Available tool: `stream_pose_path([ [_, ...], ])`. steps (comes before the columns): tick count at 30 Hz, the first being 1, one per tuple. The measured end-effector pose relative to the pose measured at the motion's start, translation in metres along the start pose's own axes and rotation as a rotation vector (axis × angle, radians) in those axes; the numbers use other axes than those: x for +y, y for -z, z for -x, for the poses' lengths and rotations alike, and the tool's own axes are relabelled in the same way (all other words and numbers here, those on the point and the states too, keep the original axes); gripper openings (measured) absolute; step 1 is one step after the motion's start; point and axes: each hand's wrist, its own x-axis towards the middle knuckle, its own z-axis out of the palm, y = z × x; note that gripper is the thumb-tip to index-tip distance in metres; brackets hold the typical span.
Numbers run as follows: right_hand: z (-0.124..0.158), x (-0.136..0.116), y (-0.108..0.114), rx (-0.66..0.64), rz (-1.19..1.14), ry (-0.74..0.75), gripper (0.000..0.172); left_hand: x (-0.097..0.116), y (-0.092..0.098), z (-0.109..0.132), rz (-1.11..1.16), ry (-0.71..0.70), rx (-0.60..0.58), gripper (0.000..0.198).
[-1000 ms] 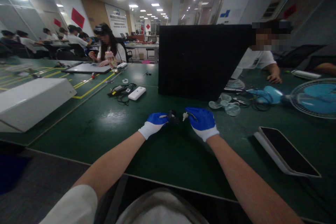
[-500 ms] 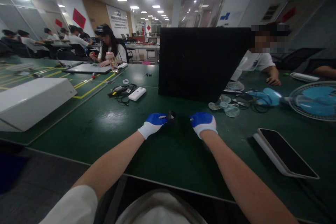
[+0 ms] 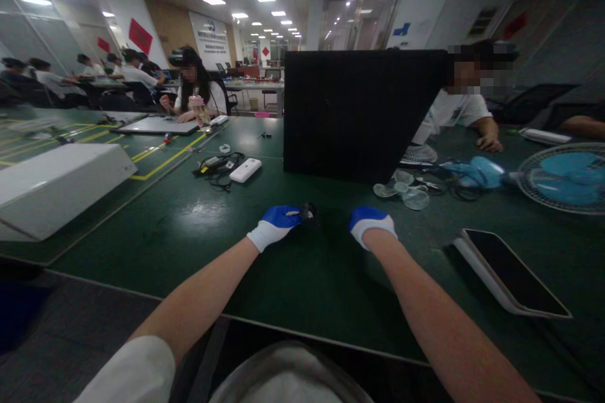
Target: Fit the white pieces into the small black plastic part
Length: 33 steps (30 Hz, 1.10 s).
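Both my hands wear blue-and-white gloves and rest on the dark green table point(image 3: 198, 220). My left hand point(image 3: 277, 223) pinches a small black part point(image 3: 309, 213) between its fingertips. My right hand point(image 3: 371, 221) lies a little to the right of that part, turned knuckles-up with its fingers curled under. A small white piece it held a moment ago is out of sight, so I cannot make out what is in it.
A black upright panel point(image 3: 363, 113) stands just behind my hands. A tablet point(image 3: 510, 271) lies at the right, with blue fans point(image 3: 562, 176), clear fan blades point(image 3: 401, 192) and cables. A white box point(image 3: 57, 182) sits left; a white device point(image 3: 246, 169) behind. Other people sit around.
My right hand has rolled over and drawn back slightly to the right; the small white piece at its fingertips is no longer visible. My left hand keeps the black part still.
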Motion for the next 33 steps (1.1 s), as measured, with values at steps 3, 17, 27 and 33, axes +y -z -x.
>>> stream_pose_path([
  [3, 0.003, 0.002, 0.004, -0.007, 0.004, -0.007, 0.027, -0.002, -0.001, 0.000, 0.017, -0.025, 0.011, 0.027],
  [17, 0.037, -0.011, -0.005, 0.388, -0.993, 0.318, 0.022, 0.001, 0.007, 0.003, -0.157, -0.112, -0.098, 0.036],
  [27, 0.047, -0.036, -0.005, 0.294, -1.202, 0.367, 0.009, 0.003, 0.004, 0.001, -0.208, -0.096, -0.118, 0.037],
  [33, 0.043, -0.036, -0.009, 0.308, -1.311, 0.325, 0.014, 0.001, 0.004, 0.001, -0.144, -0.141, -0.115, 0.034],
])
